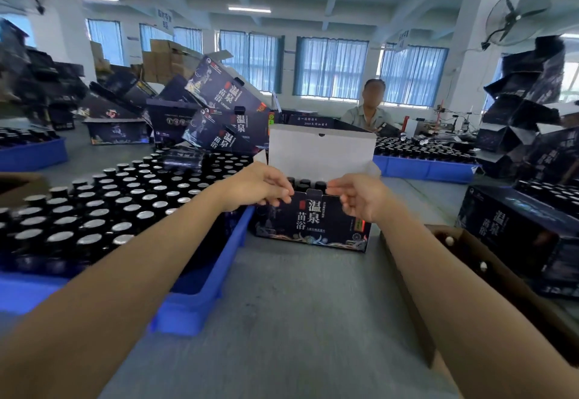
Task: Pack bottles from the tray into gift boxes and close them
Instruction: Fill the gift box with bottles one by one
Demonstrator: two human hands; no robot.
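Note:
A dark gift box (310, 223) with white lettering stands on the grey table straight ahead. Its white lid flap (321, 151) stands upright behind the opening, and dark bottle caps (303, 183) show inside the box. My left hand (261, 187) is at the left top corner of the box, fingers curled over the front edge. My right hand (360, 196) is at the right top corner, fingers curled at the edge beside the small front tab (309, 193). To the left, a blue tray (200, 298) holds several dark bottles with silver caps (125, 207).
A heap of dark gift boxes (219, 107) lies behind the tray. A filled box (517, 229) and a brown carton (463, 273) sit at the right. More blue trays (429, 168) stand across the table, where another person (369, 110) sits.

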